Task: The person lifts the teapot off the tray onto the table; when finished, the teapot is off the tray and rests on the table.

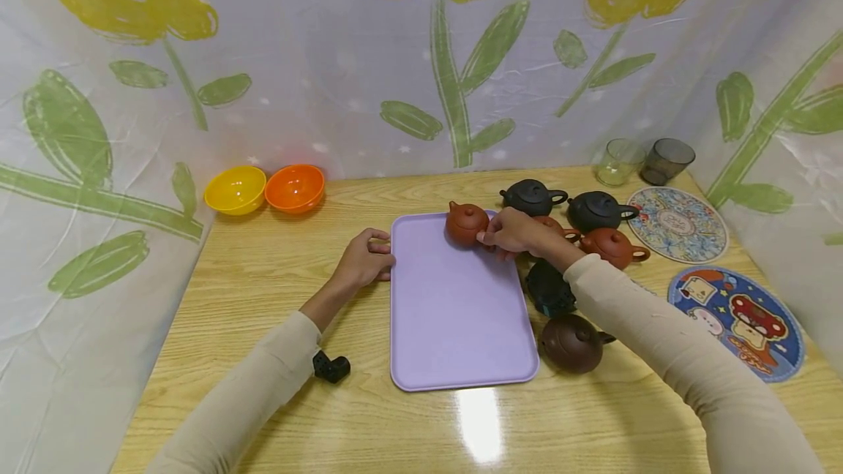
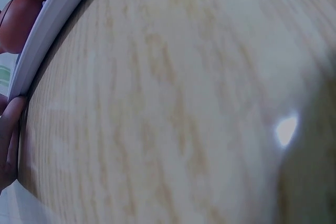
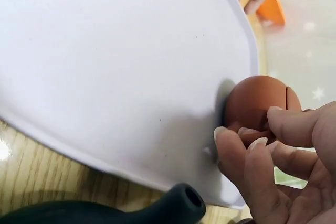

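Note:
My right hand (image 1: 512, 232) pinches the small handle of a reddish-brown clay teapot (image 1: 466, 224) between thumb and fingertips. The teapot is upright at the far right part of a lilac tray (image 1: 454, 313), its spout pointing away to the left. In the right wrist view, the fingers (image 3: 260, 171) cover part of the handle. My left hand (image 1: 364, 262) touches the tray's left rim with its fingertips, fingers loosely bent. A dark green teapot spout (image 3: 181, 205) shows beside the tray in the right wrist view.
Right of the tray stand black teapots (image 1: 532, 197), another reddish teapot (image 1: 612, 247) and a dark brown one (image 1: 571, 344). Beyond lie round mats (image 1: 678, 225) and two glasses (image 1: 667, 159). Yellow (image 1: 235, 192) and orange (image 1: 295, 190) bowls sit at the back left.

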### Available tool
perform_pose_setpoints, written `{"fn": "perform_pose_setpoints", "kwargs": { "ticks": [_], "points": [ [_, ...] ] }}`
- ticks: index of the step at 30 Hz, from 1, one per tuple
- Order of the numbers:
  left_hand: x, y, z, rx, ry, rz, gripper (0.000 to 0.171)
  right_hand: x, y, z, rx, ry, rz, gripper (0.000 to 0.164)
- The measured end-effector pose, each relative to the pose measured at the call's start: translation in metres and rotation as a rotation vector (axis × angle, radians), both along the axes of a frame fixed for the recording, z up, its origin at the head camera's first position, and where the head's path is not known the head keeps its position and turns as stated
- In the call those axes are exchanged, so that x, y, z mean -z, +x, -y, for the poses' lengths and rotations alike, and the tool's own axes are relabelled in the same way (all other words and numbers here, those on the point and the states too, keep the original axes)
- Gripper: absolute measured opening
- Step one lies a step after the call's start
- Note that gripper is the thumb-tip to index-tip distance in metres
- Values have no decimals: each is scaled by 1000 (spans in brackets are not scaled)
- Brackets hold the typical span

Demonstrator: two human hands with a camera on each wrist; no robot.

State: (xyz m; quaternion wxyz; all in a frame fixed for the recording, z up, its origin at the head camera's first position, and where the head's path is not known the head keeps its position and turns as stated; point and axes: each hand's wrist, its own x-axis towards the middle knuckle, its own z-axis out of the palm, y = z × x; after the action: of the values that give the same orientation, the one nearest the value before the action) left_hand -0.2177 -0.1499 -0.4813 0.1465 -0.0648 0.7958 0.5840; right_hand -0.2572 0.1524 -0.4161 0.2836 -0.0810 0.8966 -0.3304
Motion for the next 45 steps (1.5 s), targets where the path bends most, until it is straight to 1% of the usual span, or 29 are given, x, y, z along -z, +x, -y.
{"fn": "perform_pose_setpoints", "kwargs": {
  "ticks": [2,9,15,18,26,35,42,45],
  "points": [
    [0,0,-1,1,-2,2,49,0,1,0,0,-11,5,31],
    [-2,0,-4,7,-12,3,49,-1,2,0,45,-66,47,30],
    [-1,0,-3,9,-21,-1,49,-3,2,-2,78,-110,62,31],
    [-1,0,-3,9,-25,0,49,-4,3,-4,79,-123,60,31],
    [-1,0,-2,7,-27,-4,49,-8,8,-11,41,-133,45,32],
    [-1,2,-1,4,-24,-6,49,-18,20,-23,30,-178,19,28],
    [-2,2,-1,1,-16,-5,49,-29,35,-36,4,-199,2,29],
    [-2,2,-1,-1,-21,-4,49,-34,42,-42,5,-204,-10,29]
  ]
}}
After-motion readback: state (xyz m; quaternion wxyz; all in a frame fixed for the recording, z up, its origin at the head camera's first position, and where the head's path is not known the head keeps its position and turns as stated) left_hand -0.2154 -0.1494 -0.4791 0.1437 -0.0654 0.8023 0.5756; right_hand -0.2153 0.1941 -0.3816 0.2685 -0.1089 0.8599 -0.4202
